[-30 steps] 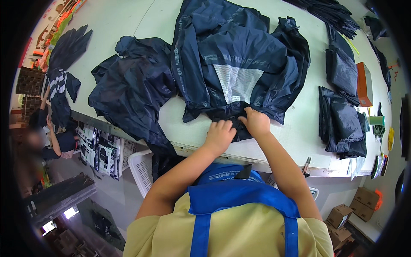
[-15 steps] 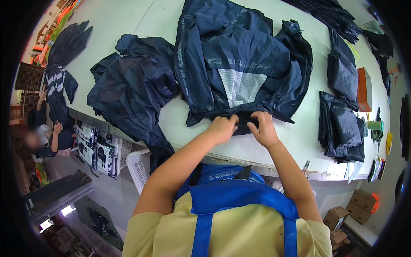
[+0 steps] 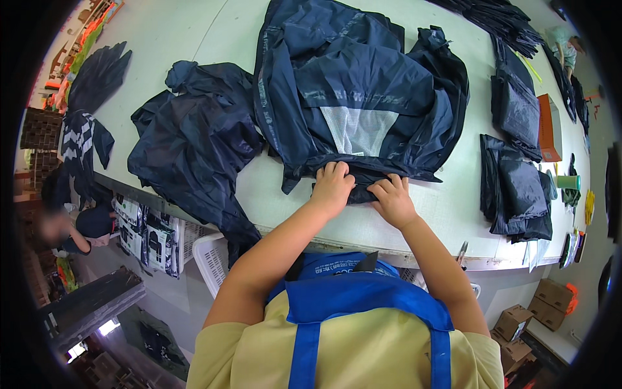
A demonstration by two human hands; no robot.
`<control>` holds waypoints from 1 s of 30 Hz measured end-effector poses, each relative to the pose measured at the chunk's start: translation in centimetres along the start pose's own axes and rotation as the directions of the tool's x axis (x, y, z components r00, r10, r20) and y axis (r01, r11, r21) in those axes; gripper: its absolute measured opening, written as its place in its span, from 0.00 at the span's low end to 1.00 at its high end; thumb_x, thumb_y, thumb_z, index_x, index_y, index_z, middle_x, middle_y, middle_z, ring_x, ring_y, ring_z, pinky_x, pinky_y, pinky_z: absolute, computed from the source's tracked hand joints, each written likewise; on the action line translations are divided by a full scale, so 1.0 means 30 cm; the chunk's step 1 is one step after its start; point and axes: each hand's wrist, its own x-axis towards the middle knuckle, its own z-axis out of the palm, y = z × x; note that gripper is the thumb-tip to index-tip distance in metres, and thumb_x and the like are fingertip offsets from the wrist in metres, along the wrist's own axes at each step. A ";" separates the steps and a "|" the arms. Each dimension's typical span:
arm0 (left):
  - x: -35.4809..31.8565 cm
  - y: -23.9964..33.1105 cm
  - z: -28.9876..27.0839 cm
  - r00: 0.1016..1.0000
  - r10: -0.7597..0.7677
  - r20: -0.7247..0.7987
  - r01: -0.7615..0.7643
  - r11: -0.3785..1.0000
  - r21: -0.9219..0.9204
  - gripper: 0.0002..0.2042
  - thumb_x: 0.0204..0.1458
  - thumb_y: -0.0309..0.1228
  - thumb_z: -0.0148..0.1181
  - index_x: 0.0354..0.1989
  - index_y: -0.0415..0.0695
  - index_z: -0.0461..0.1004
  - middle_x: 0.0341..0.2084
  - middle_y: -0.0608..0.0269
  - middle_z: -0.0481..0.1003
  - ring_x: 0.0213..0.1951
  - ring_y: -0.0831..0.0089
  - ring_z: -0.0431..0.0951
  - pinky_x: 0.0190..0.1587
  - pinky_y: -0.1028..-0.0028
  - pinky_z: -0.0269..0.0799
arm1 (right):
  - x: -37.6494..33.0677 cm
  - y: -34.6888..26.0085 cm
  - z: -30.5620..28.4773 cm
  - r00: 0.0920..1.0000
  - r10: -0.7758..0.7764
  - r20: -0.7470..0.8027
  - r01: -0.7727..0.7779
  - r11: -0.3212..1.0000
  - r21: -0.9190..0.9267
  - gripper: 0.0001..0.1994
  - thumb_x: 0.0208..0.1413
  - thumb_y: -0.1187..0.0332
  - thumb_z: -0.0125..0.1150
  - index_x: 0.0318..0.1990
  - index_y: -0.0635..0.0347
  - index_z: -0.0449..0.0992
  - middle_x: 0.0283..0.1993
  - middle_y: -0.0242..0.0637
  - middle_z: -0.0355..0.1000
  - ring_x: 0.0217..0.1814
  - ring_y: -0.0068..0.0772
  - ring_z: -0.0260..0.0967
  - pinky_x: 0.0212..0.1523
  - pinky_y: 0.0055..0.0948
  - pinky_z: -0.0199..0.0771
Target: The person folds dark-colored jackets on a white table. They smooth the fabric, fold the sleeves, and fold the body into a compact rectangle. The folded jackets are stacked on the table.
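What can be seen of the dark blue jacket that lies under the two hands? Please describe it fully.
The dark blue jacket lies spread on the white table, partly folded, with creased, slightly shiny thin fabric like nylon. A pale mesh lining panel shows near its middle. The left hand and right hand press flat on its near edge, side by side. A second crumpled dark garment lies at its left, seeming to touch it.
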 end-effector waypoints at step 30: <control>0.068 -0.060 -0.164 0.993 0.118 0.030 -0.121 0.942 0.313 0.13 0.44 0.25 0.57 0.40 0.40 0.72 0.47 0.54 0.67 0.49 0.61 0.69 0.47 0.67 0.71 | 0.105 0.083 -0.086 0.996 0.036 -0.087 -0.047 0.991 -0.124 0.06 0.51 0.69 0.60 0.35 0.58 0.72 0.40 0.40 0.69 0.36 0.43 0.69 0.43 0.37 0.70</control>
